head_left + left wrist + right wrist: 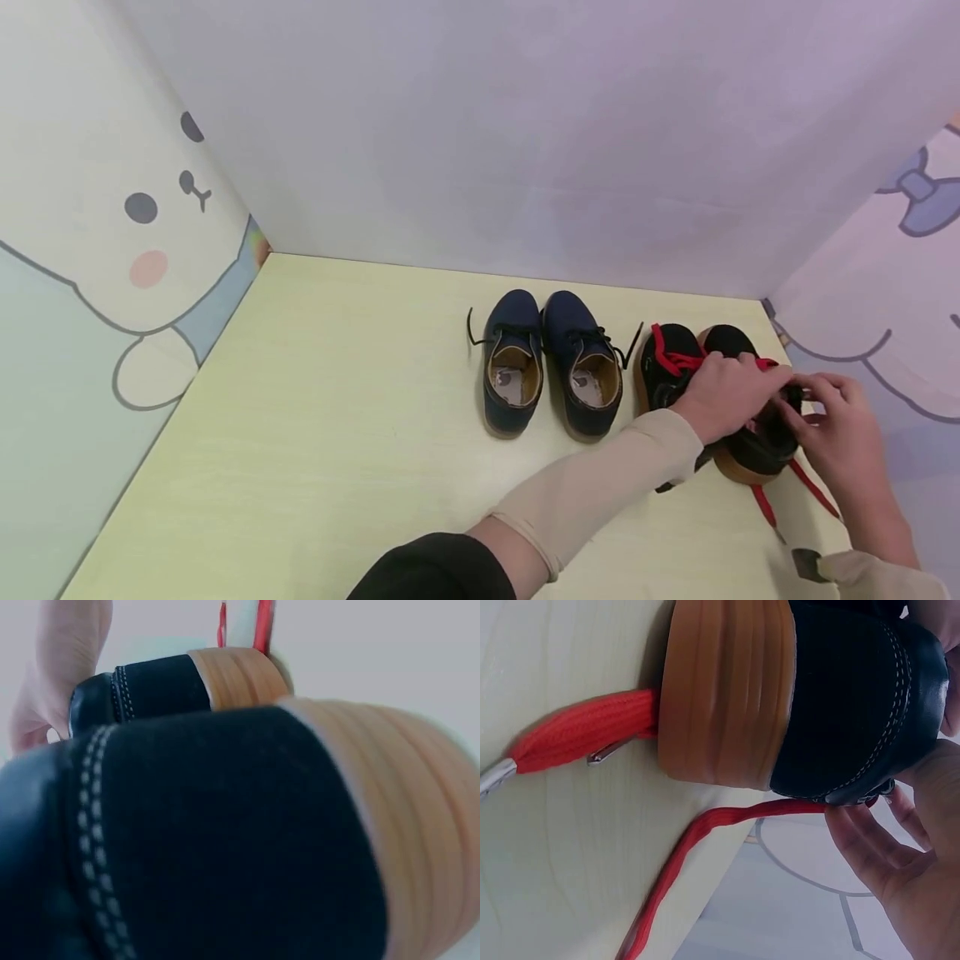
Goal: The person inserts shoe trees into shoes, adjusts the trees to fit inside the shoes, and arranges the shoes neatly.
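Note:
At the right of the table a black shoe (757, 450) with red laces and a tan sole sits under both hands. My left hand (727, 392) reaches across its mate and pinches the lacing area near the tongue. With thumb and fingers, my right hand (840, 421) grips the right side of the shoe's opening. A red lace (705, 825) hangs from that side, beside its fingertips. The mate, another black shoe (675, 337), stands close on the left, partly covered by the left wrist; its stitched heel (225, 825) fills the left wrist view.
Left of the black pair stand two navy shoes (512, 312) with dark laces, toes to the back wall (487, 150). The pale yellow table (300, 400) meets printed side walls left and right. Red lace ends (765, 504) trail behind the heel.

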`<action>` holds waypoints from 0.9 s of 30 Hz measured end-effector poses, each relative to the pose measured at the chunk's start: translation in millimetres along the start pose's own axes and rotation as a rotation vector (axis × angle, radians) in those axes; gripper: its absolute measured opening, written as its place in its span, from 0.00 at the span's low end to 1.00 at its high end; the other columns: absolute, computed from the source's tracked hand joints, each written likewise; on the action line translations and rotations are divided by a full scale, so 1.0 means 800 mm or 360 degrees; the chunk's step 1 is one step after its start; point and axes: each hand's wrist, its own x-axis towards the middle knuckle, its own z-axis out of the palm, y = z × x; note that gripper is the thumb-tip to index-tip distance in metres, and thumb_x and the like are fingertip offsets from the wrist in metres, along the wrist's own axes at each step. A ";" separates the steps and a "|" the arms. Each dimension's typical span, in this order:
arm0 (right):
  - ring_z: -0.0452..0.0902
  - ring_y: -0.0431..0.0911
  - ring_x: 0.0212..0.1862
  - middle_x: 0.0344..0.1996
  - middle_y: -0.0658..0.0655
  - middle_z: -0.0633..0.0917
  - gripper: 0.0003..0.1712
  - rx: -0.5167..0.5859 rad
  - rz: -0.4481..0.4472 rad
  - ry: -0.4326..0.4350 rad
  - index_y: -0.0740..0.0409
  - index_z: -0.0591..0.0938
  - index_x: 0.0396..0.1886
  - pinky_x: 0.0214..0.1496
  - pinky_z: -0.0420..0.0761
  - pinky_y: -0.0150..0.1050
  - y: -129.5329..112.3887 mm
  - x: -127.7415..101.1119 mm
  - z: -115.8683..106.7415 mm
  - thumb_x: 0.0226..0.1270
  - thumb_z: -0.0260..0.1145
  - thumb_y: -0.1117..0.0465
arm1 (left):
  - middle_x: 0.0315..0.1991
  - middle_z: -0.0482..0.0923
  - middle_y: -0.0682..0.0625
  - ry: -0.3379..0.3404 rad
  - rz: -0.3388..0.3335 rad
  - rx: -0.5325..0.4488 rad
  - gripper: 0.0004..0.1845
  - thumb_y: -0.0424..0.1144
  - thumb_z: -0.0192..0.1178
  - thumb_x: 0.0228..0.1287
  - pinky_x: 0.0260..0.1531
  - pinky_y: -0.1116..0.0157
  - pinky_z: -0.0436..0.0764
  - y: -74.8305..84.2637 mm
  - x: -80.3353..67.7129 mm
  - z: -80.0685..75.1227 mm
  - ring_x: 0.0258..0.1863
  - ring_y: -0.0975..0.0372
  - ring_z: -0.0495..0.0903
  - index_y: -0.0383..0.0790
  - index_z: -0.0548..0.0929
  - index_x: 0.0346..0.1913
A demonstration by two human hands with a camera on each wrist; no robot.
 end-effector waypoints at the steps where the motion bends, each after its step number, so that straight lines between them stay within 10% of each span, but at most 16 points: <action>1: 0.56 0.10 0.45 0.50 0.72 0.74 0.27 -0.0007 0.0000 0.0004 0.71 0.83 0.51 0.40 0.61 0.04 0.000 0.001 0.000 0.48 0.76 0.84 | 0.50 0.82 0.66 -0.0001 0.0014 -0.0006 0.34 0.64 0.58 0.73 0.48 0.72 0.80 0.000 0.000 0.000 0.46 0.71 0.82 0.75 0.57 0.77; 17: 0.55 0.11 0.45 0.48 0.71 0.75 0.26 -0.0007 -0.0012 0.0029 0.69 0.84 0.51 0.39 0.59 0.06 -0.009 0.007 0.007 0.50 0.75 0.84 | 0.56 0.80 0.71 -0.0214 -0.0146 -0.0254 0.28 0.64 0.60 0.71 0.57 0.67 0.73 -0.009 0.003 -0.014 0.56 0.73 0.80 0.75 0.65 0.71; 27: 0.53 0.11 0.48 0.49 0.74 0.78 0.25 -0.0128 -0.0011 0.0162 0.69 0.84 0.52 0.40 0.57 0.06 -0.035 -0.014 -0.003 0.52 0.76 0.81 | 0.66 0.74 0.66 0.0026 -0.0097 -0.0148 0.22 0.60 0.50 0.79 0.59 0.65 0.74 -0.028 -0.054 -0.029 0.62 0.65 0.72 0.70 0.70 0.72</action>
